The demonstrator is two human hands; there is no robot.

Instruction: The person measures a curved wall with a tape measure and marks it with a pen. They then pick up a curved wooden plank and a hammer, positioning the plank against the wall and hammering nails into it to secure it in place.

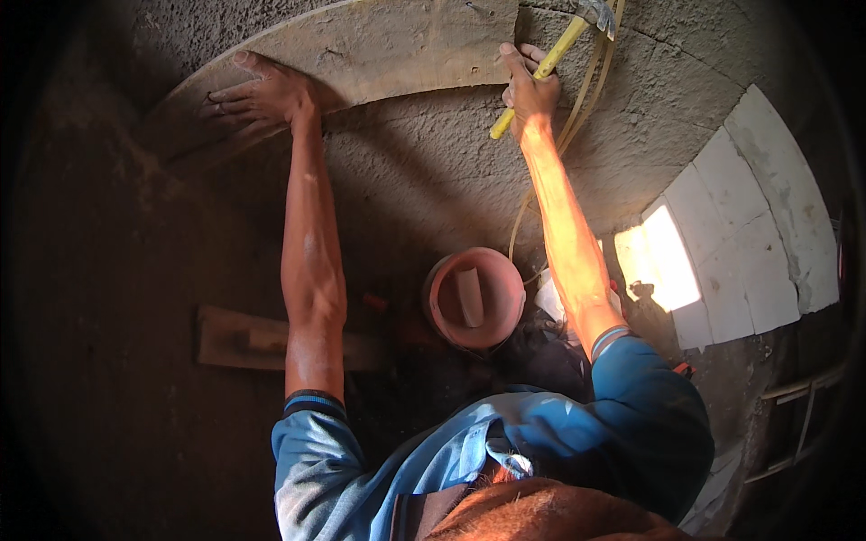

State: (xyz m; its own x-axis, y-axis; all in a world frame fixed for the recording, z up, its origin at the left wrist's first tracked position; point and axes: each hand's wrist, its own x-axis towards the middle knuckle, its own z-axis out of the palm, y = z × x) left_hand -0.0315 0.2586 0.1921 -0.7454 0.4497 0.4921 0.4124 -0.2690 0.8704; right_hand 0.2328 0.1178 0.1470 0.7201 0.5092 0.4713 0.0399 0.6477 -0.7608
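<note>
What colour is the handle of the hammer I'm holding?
The hammer handle is yellow, seen best in the head view.

The board (406, 54) looks like wood, matt and dusty, its face fairly smooth. The wall (667, 135) is coarse, grainy cement, dull all over. The hammer (564, 45) pairs a faintly shiny metal head with a smooth yellow handle. The bucket (507, 302) appears to be matt plastic, the hose (566, 133) smooth plastic, the shirt (649, 406) soft cloth, the tiles (722, 189) smooth and pale
</note>
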